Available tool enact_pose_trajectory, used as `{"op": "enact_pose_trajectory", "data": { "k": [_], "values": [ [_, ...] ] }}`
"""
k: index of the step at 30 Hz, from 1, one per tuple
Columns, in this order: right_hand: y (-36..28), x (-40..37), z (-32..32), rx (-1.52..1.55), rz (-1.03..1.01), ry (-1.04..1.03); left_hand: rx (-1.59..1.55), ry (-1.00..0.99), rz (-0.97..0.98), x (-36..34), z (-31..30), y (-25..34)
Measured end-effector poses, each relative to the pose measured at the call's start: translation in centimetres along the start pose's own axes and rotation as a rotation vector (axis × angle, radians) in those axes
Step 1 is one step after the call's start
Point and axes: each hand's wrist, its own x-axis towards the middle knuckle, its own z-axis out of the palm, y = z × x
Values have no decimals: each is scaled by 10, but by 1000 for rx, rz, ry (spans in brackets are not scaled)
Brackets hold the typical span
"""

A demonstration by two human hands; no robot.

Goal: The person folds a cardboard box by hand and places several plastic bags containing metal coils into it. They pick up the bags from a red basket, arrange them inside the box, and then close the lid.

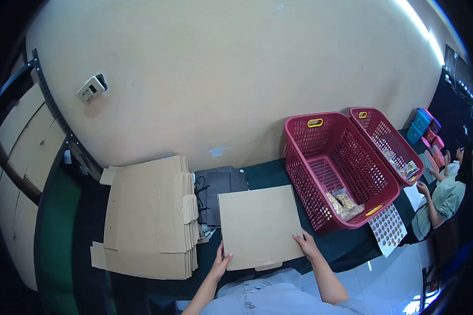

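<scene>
A closed, flat cardboard box lies before me at the table's front edge, a small flap sticking out on its near side. My left hand grips its left edge, the thumb on top and the other fingers mostly hidden below. At the right edge my right hand holds it the same way, thumb on the top face. To the left rests a thick stack of flattened cardboard boxes. Black paper bags with cord handles lie behind, between the stack and the box.
A large maroon basket holds several clear packets. Behind it stands a second maroon basket. A sticker sheet hangs over the dark green tablecloth. Another person sits at the far right; metal shelving stands left.
</scene>
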Motion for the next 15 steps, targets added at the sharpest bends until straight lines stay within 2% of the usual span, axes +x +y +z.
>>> {"op": "enact_pose_trajectory", "data": {
  "k": [2,3,4,5,6,8,9,10,12,13,15],
  "values": [
    [13,18,3,-220,-142,85,-25,53,4,15,-7,-18],
    [23,27,4,-254,-142,102,1,95,-11,20,-12,-23],
    [26,33,6,-521,-224,144,-2,97,-16,20,-10,-23],
    [31,31,6,-508,-194,211,132,138,33,22,-11,-21],
    [9,19,22,-493,-167,279,268,178,85,24,-11,-19],
    [2,10,31,-957,-546,351,384,210,75,27,-14,-32],
    [-10,-1,37,-1030,-515,230,348,214,61,24,-12,-38],
    [-6,-5,38,-1146,-582,117,313,219,52,24,-13,-43],
    [-10,-20,49,-1047,-671,-103,335,239,51,25,-12,-47],
    [-11,-27,57,-1042,-666,-107,358,253,46,23,-13,-48],
    [-14,-37,67,-1274,-612,-240,347,250,44,24,-14,-49]
  ]
}}
